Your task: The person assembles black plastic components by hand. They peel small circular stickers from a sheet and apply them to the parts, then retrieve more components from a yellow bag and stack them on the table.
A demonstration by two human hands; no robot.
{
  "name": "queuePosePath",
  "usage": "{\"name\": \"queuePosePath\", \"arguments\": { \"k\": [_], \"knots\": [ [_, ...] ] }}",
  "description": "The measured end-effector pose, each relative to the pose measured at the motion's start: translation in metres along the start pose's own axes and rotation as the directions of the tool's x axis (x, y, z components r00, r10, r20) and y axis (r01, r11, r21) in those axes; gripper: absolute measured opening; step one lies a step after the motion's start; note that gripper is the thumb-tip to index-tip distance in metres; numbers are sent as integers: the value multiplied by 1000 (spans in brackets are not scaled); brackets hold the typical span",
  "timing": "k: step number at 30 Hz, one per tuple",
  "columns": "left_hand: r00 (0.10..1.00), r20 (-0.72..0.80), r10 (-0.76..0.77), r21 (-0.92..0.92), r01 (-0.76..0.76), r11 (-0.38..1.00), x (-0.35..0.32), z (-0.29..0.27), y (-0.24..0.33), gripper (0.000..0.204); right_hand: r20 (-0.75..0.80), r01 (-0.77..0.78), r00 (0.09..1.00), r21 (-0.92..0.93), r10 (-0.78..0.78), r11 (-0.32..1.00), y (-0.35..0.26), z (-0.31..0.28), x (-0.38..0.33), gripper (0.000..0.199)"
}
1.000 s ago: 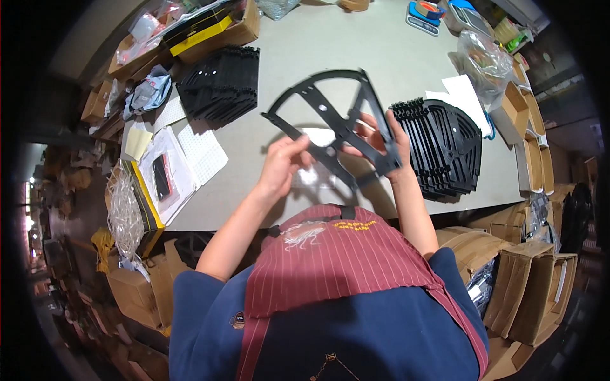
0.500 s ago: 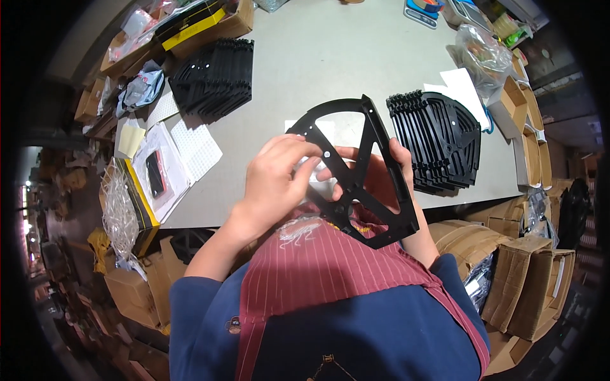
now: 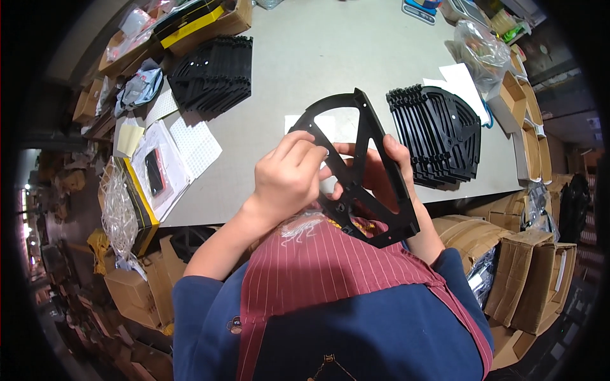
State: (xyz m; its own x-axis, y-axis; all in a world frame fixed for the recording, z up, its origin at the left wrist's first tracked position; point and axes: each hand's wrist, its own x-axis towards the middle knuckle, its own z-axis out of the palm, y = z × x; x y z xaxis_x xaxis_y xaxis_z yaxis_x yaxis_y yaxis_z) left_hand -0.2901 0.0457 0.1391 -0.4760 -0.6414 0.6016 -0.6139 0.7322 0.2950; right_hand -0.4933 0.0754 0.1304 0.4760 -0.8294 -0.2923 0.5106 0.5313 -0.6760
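While holding the black frame (image 3: 359,155) over the counter (image 3: 279,76), wraps the right hand (image 3: 379,178) round its right edge, touches its left bar with bent fingers of the left hand (image 3: 287,174)—can't tell if gripping!

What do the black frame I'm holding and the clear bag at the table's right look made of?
Black frame: probably moulded plastic, satin finish, going by its raised edge and dull sheen, though coated metal is possible. Clear bag: likely thin, glossy plastic film, since it's see-through with crinkly highlights.
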Motion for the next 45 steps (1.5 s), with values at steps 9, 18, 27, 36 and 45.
{"name": "queuePosePath", "arguments": {
  "k": [9, 18, 27, 36, 45],
  "knots": [
    [992, 40, 122, 78, -124, 989, 5, -4, -5, 24, -3, 14, 1000, -49, -14, 999, -2, 3, -1, 107],
    [995, 55, 86, 25, -88, 996, 3, -7, -9, 23, 3, -15, 1000, 25, 15, 1000, 3, -2, 2, 107],
    [995, 60, 84, 43, -86, 995, 0, -5, -9, 23, 23, -16, 1000, 25, 15, 1000, 7, -8, 5, 105],
    [998, 42, 42, 5, -42, 999, -2, -1, -12, 19, 25, -23, 999, 40, 22, 999, 6, -9, 6, 102],
    [996, 58, 68, 38, -70, 997, -1, -1, -11, 18, 36, -26, 999, 35, 25, 999, 5, -8, 9, 99]
  ]
}}
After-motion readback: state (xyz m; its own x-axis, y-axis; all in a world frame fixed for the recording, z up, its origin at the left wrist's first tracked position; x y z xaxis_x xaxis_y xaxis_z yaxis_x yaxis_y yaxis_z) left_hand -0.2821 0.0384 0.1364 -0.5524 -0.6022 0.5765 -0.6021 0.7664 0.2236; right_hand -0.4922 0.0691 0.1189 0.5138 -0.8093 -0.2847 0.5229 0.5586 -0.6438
